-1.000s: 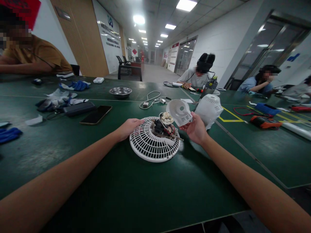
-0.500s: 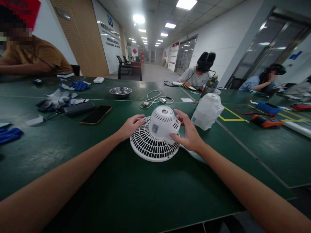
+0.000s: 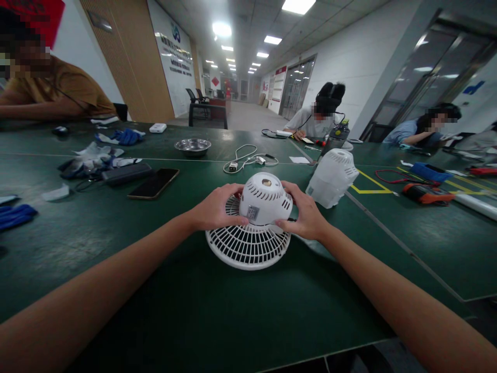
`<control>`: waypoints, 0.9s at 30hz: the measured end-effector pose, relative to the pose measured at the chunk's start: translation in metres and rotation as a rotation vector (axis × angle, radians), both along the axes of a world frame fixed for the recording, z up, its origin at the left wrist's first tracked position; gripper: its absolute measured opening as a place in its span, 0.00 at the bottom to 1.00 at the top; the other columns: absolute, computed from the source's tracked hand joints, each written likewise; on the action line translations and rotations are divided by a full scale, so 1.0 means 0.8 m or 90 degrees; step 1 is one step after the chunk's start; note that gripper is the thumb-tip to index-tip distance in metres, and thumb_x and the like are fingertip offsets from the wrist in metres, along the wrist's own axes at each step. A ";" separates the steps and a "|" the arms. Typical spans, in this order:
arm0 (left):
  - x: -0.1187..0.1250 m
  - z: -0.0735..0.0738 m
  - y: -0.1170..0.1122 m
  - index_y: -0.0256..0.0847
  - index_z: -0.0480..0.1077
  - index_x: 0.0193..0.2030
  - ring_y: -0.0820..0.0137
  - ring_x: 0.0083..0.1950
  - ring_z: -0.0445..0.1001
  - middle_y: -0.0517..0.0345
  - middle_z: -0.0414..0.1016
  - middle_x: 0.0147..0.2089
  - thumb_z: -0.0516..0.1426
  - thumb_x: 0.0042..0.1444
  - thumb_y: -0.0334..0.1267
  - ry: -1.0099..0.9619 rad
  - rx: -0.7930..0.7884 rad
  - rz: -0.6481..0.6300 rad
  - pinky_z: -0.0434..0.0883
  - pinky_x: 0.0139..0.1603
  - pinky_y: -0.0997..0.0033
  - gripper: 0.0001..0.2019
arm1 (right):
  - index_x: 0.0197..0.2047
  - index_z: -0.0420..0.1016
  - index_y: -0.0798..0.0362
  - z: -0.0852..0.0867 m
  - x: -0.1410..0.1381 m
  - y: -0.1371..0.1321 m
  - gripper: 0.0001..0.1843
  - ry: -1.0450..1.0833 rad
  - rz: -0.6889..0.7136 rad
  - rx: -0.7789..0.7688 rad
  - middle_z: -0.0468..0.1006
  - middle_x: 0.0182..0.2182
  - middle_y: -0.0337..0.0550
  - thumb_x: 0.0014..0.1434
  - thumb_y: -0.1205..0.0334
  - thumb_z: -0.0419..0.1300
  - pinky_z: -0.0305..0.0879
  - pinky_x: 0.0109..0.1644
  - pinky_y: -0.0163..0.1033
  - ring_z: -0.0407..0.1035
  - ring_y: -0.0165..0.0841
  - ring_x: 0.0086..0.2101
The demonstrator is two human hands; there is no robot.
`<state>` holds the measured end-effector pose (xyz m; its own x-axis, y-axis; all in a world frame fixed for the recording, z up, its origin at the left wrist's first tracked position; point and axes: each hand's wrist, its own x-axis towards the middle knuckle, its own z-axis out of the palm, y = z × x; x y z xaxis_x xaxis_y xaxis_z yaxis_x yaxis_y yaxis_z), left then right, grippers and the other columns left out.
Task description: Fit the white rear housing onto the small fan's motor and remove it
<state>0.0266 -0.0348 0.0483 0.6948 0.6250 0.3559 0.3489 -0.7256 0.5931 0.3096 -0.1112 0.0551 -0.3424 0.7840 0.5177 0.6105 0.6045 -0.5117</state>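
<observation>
A white fan motor housing [image 3: 266, 199], with slotted vents, a label and a hole in its top, stands over a round white fan grille [image 3: 248, 248] on the green table. My left hand [image 3: 219, 210] grips the housing's left side, thumb in front and fingers behind. From the right, my right hand [image 3: 305, 212] holds the same housing, its thumb low on the front. Fingertips of both hands are partly hidden behind the housing. Whether the housing is joined to the grille cannot be made out.
Behind my right hand stands another white housing [image 3: 333, 178], seemingly in plastic wrap. A white cable [image 3: 248, 160] and metal bowl [image 3: 193, 147] lie farther back. To the left are a phone [image 3: 154, 184] and gloves [image 3: 95, 158]; to the right, an orange meter [image 3: 426, 194]. Several people sit around.
My left hand has moved right from the grille's edge onto the housing. The housing looks tipped more upright, and the grille sits slightly nearer to me.
</observation>
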 end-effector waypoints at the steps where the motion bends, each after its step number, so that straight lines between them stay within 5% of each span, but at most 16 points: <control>1: 0.001 0.000 -0.001 0.43 0.70 0.63 0.47 0.60 0.72 0.42 0.74 0.61 0.69 0.49 0.56 0.007 0.005 -0.005 0.68 0.60 0.45 0.37 | 0.68 0.60 0.42 0.001 0.000 -0.001 0.46 -0.005 0.013 0.008 0.75 0.56 0.50 0.50 0.50 0.73 0.68 0.59 0.65 0.72 0.51 0.51; 12: 0.005 0.004 -0.004 0.44 0.74 0.59 0.45 0.61 0.69 0.43 0.74 0.61 0.69 0.49 0.55 0.033 0.029 -0.017 0.62 0.64 0.40 0.32 | 0.70 0.59 0.42 -0.002 0.000 -0.007 0.46 -0.016 0.021 0.039 0.73 0.62 0.51 0.52 0.48 0.71 0.65 0.61 0.67 0.71 0.53 0.54; 27: 0.003 0.011 -0.002 0.40 0.71 0.61 0.50 0.59 0.71 0.42 0.72 0.61 0.64 0.53 0.60 0.105 0.051 -0.038 0.66 0.60 0.45 0.34 | 0.73 0.52 0.48 -0.007 0.006 0.004 0.47 -0.086 0.041 0.089 0.72 0.63 0.57 0.57 0.44 0.66 0.71 0.57 0.65 0.73 0.53 0.54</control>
